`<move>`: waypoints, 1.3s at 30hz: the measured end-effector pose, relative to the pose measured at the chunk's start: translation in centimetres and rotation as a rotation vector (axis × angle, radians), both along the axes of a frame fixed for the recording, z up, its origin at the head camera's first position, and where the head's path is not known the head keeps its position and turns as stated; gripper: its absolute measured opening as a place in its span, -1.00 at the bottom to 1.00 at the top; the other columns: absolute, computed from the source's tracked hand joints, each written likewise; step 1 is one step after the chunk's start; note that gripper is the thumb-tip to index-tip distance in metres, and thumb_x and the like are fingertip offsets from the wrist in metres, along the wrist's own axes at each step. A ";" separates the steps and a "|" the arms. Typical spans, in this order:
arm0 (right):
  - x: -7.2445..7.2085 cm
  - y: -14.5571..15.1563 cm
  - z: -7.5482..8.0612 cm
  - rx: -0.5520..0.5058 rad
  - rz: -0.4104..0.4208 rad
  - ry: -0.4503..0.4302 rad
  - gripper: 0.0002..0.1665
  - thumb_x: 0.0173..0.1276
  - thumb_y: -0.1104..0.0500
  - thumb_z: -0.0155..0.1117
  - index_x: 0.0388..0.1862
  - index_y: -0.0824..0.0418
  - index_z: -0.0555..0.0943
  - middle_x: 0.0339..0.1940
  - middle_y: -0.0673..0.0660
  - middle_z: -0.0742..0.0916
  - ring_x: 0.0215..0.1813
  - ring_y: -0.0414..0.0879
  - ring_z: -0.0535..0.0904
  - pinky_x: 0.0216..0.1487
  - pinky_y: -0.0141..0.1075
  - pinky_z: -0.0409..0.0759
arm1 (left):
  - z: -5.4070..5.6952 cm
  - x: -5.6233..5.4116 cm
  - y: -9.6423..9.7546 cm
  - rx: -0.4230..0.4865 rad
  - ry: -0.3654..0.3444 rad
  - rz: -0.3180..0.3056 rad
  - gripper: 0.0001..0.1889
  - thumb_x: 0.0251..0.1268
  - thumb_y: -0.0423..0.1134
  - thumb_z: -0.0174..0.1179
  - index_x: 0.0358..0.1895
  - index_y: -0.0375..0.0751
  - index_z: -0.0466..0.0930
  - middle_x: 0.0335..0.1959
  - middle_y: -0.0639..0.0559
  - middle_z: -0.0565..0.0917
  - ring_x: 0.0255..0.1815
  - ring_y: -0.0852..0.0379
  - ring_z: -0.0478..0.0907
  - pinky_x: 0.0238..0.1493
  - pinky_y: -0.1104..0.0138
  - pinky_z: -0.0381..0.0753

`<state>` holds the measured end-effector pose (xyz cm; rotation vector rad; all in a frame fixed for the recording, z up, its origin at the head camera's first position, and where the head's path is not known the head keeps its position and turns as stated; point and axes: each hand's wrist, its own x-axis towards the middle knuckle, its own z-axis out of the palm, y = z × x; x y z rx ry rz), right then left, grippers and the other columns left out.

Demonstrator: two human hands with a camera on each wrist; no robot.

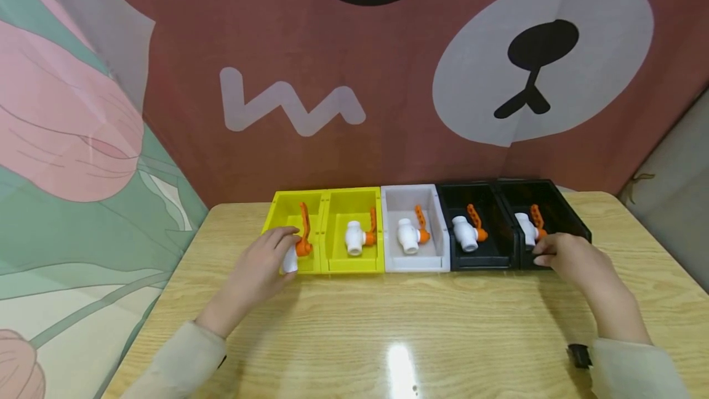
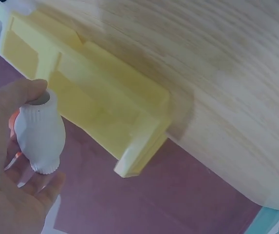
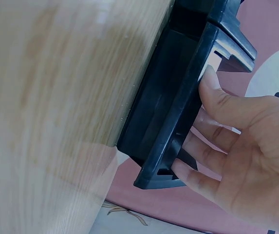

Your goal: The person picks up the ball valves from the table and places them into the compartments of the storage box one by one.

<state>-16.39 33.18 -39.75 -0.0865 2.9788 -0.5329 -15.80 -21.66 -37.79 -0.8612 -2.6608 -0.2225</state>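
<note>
My left hand [image 1: 266, 263] holds a white ball valve [image 2: 41, 134] with an orange lever, over the leftmost yellow bin [image 1: 282, 200]. Its thumb lies at one end of the white body and fingers at the other. The orange lever [image 1: 305, 220] points up and away in the head view. On the right, my right hand [image 1: 578, 260] reaches over the front of the rightmost black bin [image 1: 565, 217], fingers apart in the right wrist view. Its fingertips are close beside another white valve [image 1: 525, 229] with an orange lever, partly hidden in the wrist view.
Between the hands, a second yellow bin [image 1: 352, 266], a pale grey bin [image 1: 415, 263] and another black bin [image 1: 482, 262] each hold a similar valve. The bins stand in a row on the wooden table [image 1: 354, 331], before a printed cloth backdrop [image 1: 277, 159].
</note>
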 end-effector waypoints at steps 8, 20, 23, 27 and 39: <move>0.1 0.0 0.0 0.001 0.000 -0.001 -0.81 0.33 0.19 0.37 -0.18 0.31 0.70 -0.19 0.30 0.75 -0.08 0.34 0.60 -0.27 0.22 0.50 | -0.4 -1.5 -0.6 0.010 -0.003 0.029 -0.37 -0.09 -0.30 0.57 0.13 -0.33 0.55 0.20 -0.17 0.53 0.22 -0.16 0.45 0.21 0.02 0.52; 0.0 0.0 0.1 0.000 -0.002 -0.010 -0.80 0.33 0.19 0.37 -0.16 0.31 0.70 -0.17 0.31 0.74 -0.06 0.35 0.59 -0.28 0.23 0.49 | -0.6 -3.0 -0.9 -0.007 -0.047 0.066 -0.32 -0.09 -0.26 0.60 0.17 -0.34 0.54 0.23 -0.17 0.53 0.24 -0.17 0.44 0.26 -0.01 0.47; 0.0 0.0 0.1 -0.001 -0.003 -0.015 -0.80 0.33 0.19 0.37 -0.16 0.31 0.70 -0.16 0.32 0.74 -0.06 0.35 0.59 -0.28 0.24 0.48 | -0.7 -3.6 -1.1 -0.024 -0.037 0.050 -0.33 -0.10 -0.26 0.60 0.16 -0.36 0.54 0.22 -0.18 0.54 0.22 -0.18 0.46 0.24 -0.02 0.49; 0.0 0.1 0.0 -0.005 0.002 -0.009 -0.81 0.33 0.20 0.37 -0.17 0.31 0.70 -0.18 0.31 0.74 -0.06 0.35 0.59 -0.27 0.24 0.49 | -0.6 -4.3 -1.4 -0.049 -0.044 0.034 -0.33 -0.11 -0.25 0.61 0.14 -0.36 0.56 0.18 -0.18 0.56 0.20 -0.19 0.49 0.21 -0.02 0.51; 0.1 0.0 0.1 -0.009 0.001 -0.014 -0.80 0.34 0.20 0.35 -0.15 0.32 0.69 -0.19 0.30 0.74 -0.08 0.33 0.60 -0.26 0.22 0.50 | 0.2 -6.6 -1.5 -0.189 -0.119 0.003 -0.35 -0.07 -0.22 0.59 0.15 -0.31 0.57 0.12 -0.16 0.60 0.13 -0.17 0.53 0.17 -0.01 0.54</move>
